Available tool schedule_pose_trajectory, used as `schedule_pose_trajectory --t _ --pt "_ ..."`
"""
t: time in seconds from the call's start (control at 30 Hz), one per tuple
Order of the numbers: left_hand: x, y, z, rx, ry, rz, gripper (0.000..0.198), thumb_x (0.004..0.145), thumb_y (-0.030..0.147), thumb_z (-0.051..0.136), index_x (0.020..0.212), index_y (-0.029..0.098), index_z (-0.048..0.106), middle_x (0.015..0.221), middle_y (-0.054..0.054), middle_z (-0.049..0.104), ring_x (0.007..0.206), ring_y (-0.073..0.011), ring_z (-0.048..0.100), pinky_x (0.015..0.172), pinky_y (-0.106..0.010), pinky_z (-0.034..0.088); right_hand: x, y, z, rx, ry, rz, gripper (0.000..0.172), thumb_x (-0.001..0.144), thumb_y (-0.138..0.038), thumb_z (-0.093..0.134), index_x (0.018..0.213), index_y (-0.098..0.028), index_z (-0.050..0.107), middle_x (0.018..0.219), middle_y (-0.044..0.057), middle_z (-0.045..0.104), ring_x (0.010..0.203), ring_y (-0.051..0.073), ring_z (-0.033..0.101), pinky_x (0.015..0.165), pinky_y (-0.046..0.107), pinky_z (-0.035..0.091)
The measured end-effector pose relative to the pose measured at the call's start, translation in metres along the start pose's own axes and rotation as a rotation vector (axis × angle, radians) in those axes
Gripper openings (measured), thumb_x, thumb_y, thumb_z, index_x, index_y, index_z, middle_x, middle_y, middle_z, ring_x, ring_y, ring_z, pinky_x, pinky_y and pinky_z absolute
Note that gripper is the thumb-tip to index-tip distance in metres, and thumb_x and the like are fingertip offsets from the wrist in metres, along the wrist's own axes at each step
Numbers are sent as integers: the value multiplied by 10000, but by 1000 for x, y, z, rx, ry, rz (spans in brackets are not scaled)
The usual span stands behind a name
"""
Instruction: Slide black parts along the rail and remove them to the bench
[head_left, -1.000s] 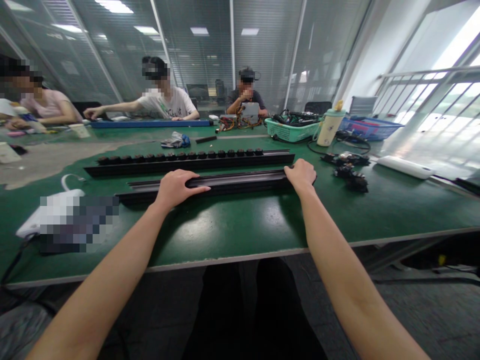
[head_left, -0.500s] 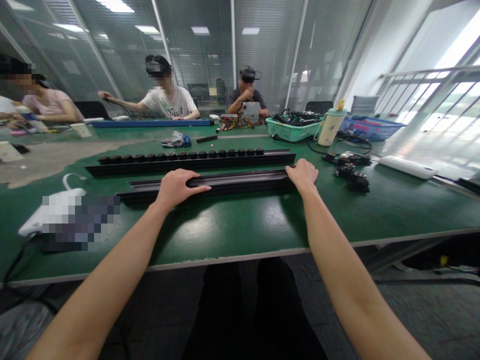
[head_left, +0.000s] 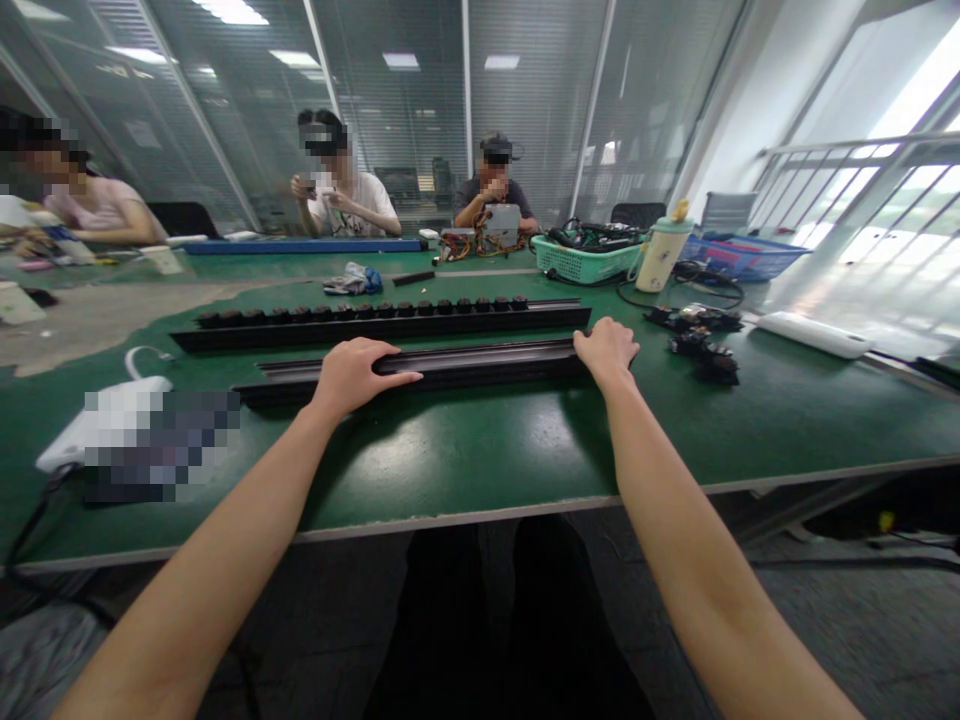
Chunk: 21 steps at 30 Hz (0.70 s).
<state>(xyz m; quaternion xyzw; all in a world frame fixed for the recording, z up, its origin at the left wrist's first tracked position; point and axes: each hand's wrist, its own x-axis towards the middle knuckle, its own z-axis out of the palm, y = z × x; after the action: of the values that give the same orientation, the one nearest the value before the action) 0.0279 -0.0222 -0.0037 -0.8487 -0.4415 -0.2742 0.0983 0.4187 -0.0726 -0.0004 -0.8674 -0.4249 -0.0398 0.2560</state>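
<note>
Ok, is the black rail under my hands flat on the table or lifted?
Flat: the black rail sits on the green tabletop, left hand and right hand resting on top.

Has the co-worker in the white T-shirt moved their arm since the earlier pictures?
Yes, upward: their hand is now raised by the chest, above the blue strip it reached along.

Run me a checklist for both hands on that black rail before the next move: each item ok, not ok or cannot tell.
1. Left hand resting on the black rail: ok.
2. Right hand resting on the rail's right end: ok.
3. Rail lying flat on the green table mat: ok.
4. Rail apart from the knobbed rail behind it: ok.
5. Right hand apart from the black parts: ok.
6. Fingers firmly around the rail's underside: cannot tell, hidden.
</note>
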Motion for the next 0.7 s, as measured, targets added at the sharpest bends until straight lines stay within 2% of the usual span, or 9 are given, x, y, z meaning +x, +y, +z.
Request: schedule_pose_trajectory --t 0.2,0.43,0.7 --pt "0 -1 0 -1 5 12 713 812 847 560 1076 222 779 1141 -119 766 1100 -335 676 975 -449 493 2 3 1 8 -1 13 428 938 -329 550 1261 -75 668 1294 257 649 1259 384 556 1010 521 436" --pt "0 -2 1 4 1 4 696 814 835 572 1080 226 780 1153 -117 765 1103 -335 674 979 -448 489 5 4 1 -11 15 40 432 903 -343 559 1210 -70 691 1215 248 694 1235 386 596 1051 534 399" --pt "-1 -1 1 -4 16 23 717 828 833 555 1084 202 779 1140 -124 767 1093 -333 680 984 -451 491 5 1 -6 -78 -85 20 515 928 -302 493 1350 -13 557 1300 277 657 1271 381 595 1067 519 391"
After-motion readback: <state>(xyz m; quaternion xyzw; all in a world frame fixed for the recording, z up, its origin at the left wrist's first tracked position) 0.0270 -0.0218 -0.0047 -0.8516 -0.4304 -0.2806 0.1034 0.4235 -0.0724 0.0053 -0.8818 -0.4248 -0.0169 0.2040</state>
